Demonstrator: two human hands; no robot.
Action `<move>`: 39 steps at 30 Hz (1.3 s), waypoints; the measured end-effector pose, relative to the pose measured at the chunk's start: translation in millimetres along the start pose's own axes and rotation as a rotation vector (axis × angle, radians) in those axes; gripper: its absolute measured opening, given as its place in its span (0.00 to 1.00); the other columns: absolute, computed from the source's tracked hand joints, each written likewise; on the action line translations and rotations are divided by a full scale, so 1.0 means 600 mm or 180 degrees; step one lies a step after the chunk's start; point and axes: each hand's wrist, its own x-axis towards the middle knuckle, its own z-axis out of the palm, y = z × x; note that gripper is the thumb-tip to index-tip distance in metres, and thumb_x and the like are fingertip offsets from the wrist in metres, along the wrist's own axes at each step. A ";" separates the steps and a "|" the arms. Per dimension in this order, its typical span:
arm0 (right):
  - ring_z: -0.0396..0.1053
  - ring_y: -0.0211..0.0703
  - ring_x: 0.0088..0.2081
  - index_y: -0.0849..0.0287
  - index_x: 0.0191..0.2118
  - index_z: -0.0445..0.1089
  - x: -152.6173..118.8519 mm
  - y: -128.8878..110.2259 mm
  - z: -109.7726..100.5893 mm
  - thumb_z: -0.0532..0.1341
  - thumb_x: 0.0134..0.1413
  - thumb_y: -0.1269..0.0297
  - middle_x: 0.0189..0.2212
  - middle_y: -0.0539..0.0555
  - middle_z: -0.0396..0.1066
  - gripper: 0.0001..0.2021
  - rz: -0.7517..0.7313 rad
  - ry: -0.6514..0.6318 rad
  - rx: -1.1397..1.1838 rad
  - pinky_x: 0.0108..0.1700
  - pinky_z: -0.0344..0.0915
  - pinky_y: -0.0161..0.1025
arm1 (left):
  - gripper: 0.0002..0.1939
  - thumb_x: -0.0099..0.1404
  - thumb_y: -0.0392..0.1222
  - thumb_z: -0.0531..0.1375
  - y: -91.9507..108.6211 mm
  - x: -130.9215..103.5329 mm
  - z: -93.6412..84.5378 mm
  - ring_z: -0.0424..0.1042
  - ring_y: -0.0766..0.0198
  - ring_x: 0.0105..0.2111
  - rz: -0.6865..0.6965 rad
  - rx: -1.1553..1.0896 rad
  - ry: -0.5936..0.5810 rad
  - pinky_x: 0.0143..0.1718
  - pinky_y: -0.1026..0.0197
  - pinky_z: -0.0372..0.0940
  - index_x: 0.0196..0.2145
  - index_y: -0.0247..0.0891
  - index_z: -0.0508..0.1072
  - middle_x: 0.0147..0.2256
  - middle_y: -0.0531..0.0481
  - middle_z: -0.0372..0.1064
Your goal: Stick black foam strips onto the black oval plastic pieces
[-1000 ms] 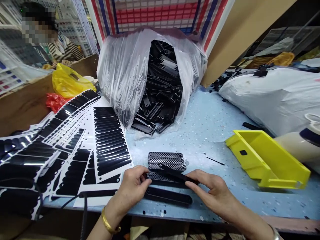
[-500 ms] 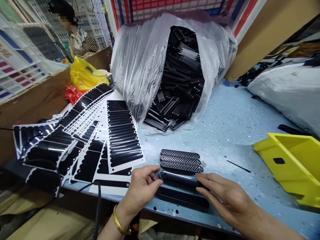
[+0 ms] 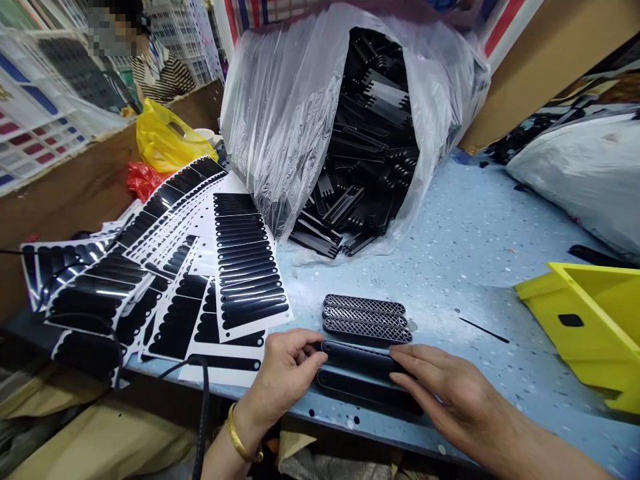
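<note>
A long black piece (image 3: 357,359) with rounded ends lies near the table's front edge, held between both hands. My left hand (image 3: 290,363) pinches its left end with thumb and forefinger. My right hand (image 3: 435,380) has its fingertips closed on the right end. Just in front of it lies a second long black piece (image 3: 367,393), flat on the table. Behind it, three black pieces with a lattice surface (image 3: 367,319) sit side by side. White sheets with rows of black strips (image 3: 250,273) are spread to the left of my left hand.
A clear plastic bag (image 3: 285,113) full of black parts (image 3: 370,160) stands at the back. A yellow bin (image 3: 560,333) is at the right, near a thin black stick (image 3: 484,330). Yellow (image 3: 173,143) and red bags lie back left. A person (image 3: 163,73) sits beyond the wooden board.
The view has shifted slightly. The strip of glare on the held black piece is gone, and a row of small marks shows along its back edge. Both hands keep their grip.
</note>
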 end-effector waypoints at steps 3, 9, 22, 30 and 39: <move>0.76 0.46 0.35 0.63 0.45 0.73 0.000 0.000 0.001 0.52 0.67 0.69 0.35 0.60 0.77 0.12 -0.0031 -0.0023 -0.0062 0.35 0.76 0.38 | 0.13 0.54 0.39 0.61 0.000 0.000 0.001 0.64 0.69 0.19 -0.0006 -0.0011 0.0008 0.21 0.68 0.60 0.35 0.34 0.83 0.23 0.48 0.73; 0.76 0.47 0.35 0.62 0.43 0.73 -0.004 -0.001 0.006 0.52 0.67 0.69 0.36 0.61 0.77 0.12 0.0070 -0.0115 -0.0066 0.36 0.75 0.39 | 0.13 0.54 0.40 0.62 0.001 -0.001 0.000 0.64 0.68 0.19 -0.0041 0.0003 -0.0004 0.21 0.68 0.60 0.36 0.34 0.83 0.22 0.48 0.72; 0.74 0.49 0.36 0.61 0.39 0.72 -0.002 -0.004 -0.001 0.50 0.68 0.70 0.37 0.62 0.75 0.14 0.0125 -0.0392 -0.0123 0.33 0.72 0.41 | 0.14 0.55 0.40 0.61 0.005 0.000 -0.003 0.64 0.69 0.20 0.0004 0.0070 -0.0046 0.22 0.68 0.60 0.36 0.34 0.83 0.24 0.47 0.73; 0.74 0.50 0.38 0.59 0.34 0.70 0.000 0.002 -0.001 0.50 0.67 0.71 0.38 0.62 0.74 0.13 0.0166 -0.0605 -0.0065 0.36 0.71 0.42 | 0.13 0.54 0.40 0.61 0.004 0.000 -0.003 0.63 0.69 0.20 0.0005 0.0091 -0.0050 0.21 0.68 0.59 0.36 0.34 0.82 0.24 0.48 0.73; 0.74 0.46 0.35 0.58 0.35 0.72 -0.004 0.006 0.000 0.51 0.67 0.70 0.37 0.60 0.74 0.13 0.0172 -0.0650 0.0004 0.34 0.71 0.39 | 0.16 0.54 0.42 0.62 0.007 0.001 -0.004 0.65 0.67 0.21 -0.0203 0.0022 -0.0117 0.23 0.67 0.61 0.38 0.33 0.82 0.26 0.45 0.76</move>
